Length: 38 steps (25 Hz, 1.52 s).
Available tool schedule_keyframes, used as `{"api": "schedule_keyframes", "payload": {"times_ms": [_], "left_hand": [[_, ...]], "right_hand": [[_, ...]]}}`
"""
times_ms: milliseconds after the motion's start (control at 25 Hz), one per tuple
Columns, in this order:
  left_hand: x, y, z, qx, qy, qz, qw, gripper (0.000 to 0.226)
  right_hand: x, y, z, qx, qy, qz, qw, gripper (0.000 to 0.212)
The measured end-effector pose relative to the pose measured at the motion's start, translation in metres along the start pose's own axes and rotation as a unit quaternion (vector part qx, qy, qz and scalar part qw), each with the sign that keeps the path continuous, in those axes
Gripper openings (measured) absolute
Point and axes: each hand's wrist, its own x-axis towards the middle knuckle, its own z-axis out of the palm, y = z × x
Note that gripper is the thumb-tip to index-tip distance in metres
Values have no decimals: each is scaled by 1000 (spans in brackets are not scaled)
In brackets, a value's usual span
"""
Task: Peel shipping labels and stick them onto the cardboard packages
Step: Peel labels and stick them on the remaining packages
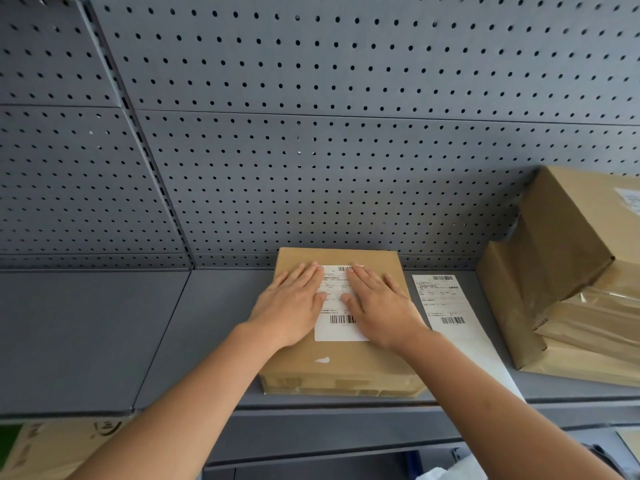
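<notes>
Both forearms (194, 403) reach in over the front edge of the shelf (214, 323). On it, the left hand (291, 303) and right hand (381, 306) lie flat side by side, fingers straight and together, pressing a white label (337, 327) onto the top of a cardboard box (339, 365). The box sits mid-shelf, its far side near the pegboard (311, 133) at the back edge. Another label sheet (446, 306) lies just right of the box, and brown packages (561, 271) are stacked at the right end

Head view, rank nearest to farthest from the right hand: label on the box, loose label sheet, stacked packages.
1. label on the box: directly under the right hand, touching it.
2. loose label sheet: on the shelf, right of the box.
3. stacked packages: far right of the shelf.
</notes>
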Motion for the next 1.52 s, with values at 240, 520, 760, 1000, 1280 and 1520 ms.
{"api": "schedule_keyframes", "payload": {"times_ms": [240,520,760,1000,1280,1520], "left_hand": [[-9,-22,-5,-17,33,-71,997,60],[-40,28,3,-26,35,58,997,57],[-46,18,6,1,13,27,1000,59],[-69,21,1,-59,41,18,997,58],[-100,28,14,0,17,53,998,60],[-113,2,17,-29,34,-38,998,63]], "right_hand": [[-4,6,-5,51,14,39,998,60],[-37,-19,-1,41,5,-54,998,58],[-54,7,1,16,26,6,1000,74],[-73,-5,-3,42,30,-20,998,78],[-108,-15,25,-4,64,-67,996,65],[-133,17,18,61,32,54,996,68]]}}
